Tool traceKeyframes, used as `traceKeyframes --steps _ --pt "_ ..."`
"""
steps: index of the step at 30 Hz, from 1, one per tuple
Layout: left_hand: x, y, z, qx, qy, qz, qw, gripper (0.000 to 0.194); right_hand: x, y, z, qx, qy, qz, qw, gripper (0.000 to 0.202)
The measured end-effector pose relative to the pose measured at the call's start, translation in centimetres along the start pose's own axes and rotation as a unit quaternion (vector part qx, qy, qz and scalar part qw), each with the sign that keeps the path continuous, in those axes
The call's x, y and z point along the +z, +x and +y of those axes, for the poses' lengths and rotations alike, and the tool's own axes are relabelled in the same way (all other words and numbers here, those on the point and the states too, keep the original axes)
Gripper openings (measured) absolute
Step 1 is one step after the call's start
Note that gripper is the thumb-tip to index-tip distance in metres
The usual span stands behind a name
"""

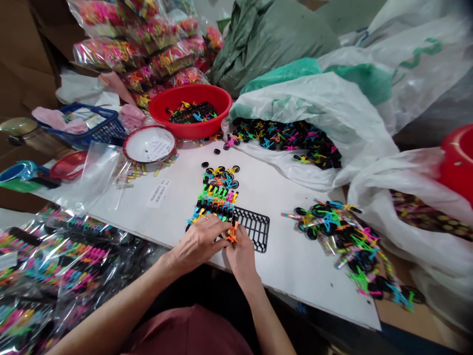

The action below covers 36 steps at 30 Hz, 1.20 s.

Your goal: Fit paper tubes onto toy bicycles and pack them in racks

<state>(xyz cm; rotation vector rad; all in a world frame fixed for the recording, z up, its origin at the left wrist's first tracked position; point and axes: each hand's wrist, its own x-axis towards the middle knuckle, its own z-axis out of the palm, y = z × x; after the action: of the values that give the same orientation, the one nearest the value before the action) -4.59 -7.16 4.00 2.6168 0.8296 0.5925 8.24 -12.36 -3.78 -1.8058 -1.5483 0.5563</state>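
A small orange toy bicycle [232,232] is pinched between my two hands, low over the front of the table. My left hand [201,241] comes in from the left with its fingers closed at the toy. My right hand [241,252] grips it from below and the right; its fingertips are partly hidden. Just beyond them lies a black plastic grid rack [258,230], its right part bare. Rows of colourful toy bicycles [218,195] stand packed on its left side, and a few loose ones [223,175] lie behind those.
A heap of toy bicycles [332,227] lies on the right of the white table [288,268]. Behind are a red basin [153,111], an open white sack [332,106] of bicycles and a white bowl [150,145]. Filled plastic bags [74,266] crowd the left.
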Motion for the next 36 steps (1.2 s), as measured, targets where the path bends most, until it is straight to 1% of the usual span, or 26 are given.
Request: traceKeyframes --steps 2,3,6,8,10,11,13,15,16,18,19,20,21,22,23,24,25,27,28,30,31,33,36 --pt "-0.3 0.2 0.0 -0.002 0.004 -0.003 1.0 0.028 -0.2 0.1 0.1 -0.002 -0.024 -0.021 0.999 0.025" --pt "-0.4 0.3 0.0 0.008 0.012 -0.007 1.0 0.026 -0.2 0.2 0.0 -0.002 -0.042 -0.031 0.999 0.025" --pt "-0.3 0.5 0.0 0.055 0.048 -0.019 0.997 0.02 0.5 0.6 -0.3 -0.002 -0.118 -0.064 0.991 0.025" --pt "-0.2 0.4 -0.1 0.081 0.071 -0.013 0.994 0.02 1.0 0.7 -0.7 -0.005 -0.155 -0.08 0.985 0.024" --pt "0.0 0.2 -0.2 0.1 0.082 0.003 0.992 0.02 0.7 0.7 -0.9 -0.008 -0.155 -0.084 0.984 0.02" --pt "0.1 0.1 -0.4 0.108 0.084 0.011 0.99 0.02 0.1 0.8 -0.9 -0.018 -0.143 -0.089 0.986 0.018" --pt "0.3 -0.1 -0.7 0.126 0.085 0.024 0.988 0.019 -2.2 1.0 -0.5 -0.052 -0.128 -0.101 0.985 0.015" --pt "0.5 -0.1 -0.9 0.145 0.087 0.035 0.985 0.017 -5.9 1.6 0.5 -0.074 -0.146 -0.097 0.982 0.021" --pt "0.5 -0.1 -1.0 0.155 0.088 0.04 0.983 0.016 -8.0 2.1 1.2 -0.07 -0.166 -0.082 0.98 0.026" --pt "0.6 0.1 -1.1 0.163 0.091 0.05 0.981 0.015 -11.7 3.7 2.8 -0.029 -0.228 -0.036 0.973 0.032" --pt "0.6 0.2 -1.1 0.162 0.092 0.055 0.981 0.015 -13.1 4.6 3.5 -0.01 -0.281 -0.026 0.959 0.032" --pt "0.5 0.3 -1.1 0.157 0.09 0.06 0.982 0.015 -13.9 5.5 4.3 -0.001 -0.337 -0.03 0.941 0.031" --pt "0.5 0.3 -1.1 0.148 0.087 0.062 0.983 0.015 -14.2 6.2 4.8 -0.002 -0.394 -0.043 0.918 0.03" --pt "0.5 0.3 -1.1 0.136 0.081 0.064 0.985 0.016 -14.1 6.7 5.3 -0.012 -0.442 -0.061 0.895 0.028" --pt "0.4 0.3 -1.2 0.124 0.075 0.063 0.987 0.017 -13.7 7.0 5.6 -0.033 -0.473 -0.077 0.877 0.027" --pt "0.3 0.2 -1.2 0.113 0.069 0.06 0.989 0.019 -13.2 7.0 5.8 -0.056 -0.484 -0.086 0.869 0.025" --pt "0.3 0.1 -1.3 0.105 0.065 0.055 0.991 0.02 -12.6 6.7 5.9 -0.079 -0.484 -0.089 0.867 0.024" --pt "0.2 0.0 -1.4 0.103 0.064 0.043 0.992 0.02 -12.0 5.7 6.3 -0.12 -0.465 -0.093 0.872 0.022" --pt "0.2 -0.1 -1.4 0.109 0.066 0.04 0.991 0.02 -11.9 5.0 6.5 -0.133 -0.449 -0.097 0.878 0.021" --pt "0.3 -0.2 -1.4 0.118 0.066 0.044 0.99 0.021 -12.4 3.7 7.1 -0.136 -0.418 -0.09 0.894 0.022" --pt "0.4 -0.4 -1.3 0.117 0.064 0.049 0.99 0.021 -12.7 3.1 7.4 -0.125 -0.406 -0.079 0.902 0.023" --pt "0.6 -0.8 -1.0 0.107 0.058 0.06 0.991 0.021 -13.2 2.2 7.8 -0.072 -0.386 -0.047 0.918 0.023" --pt "0.6 -1.7 -0.4 0.088 0.067 0.064 0.992 0.021 -12.7 2.3 7.4 0.057 -0.362 -0.013 0.93 0.017"
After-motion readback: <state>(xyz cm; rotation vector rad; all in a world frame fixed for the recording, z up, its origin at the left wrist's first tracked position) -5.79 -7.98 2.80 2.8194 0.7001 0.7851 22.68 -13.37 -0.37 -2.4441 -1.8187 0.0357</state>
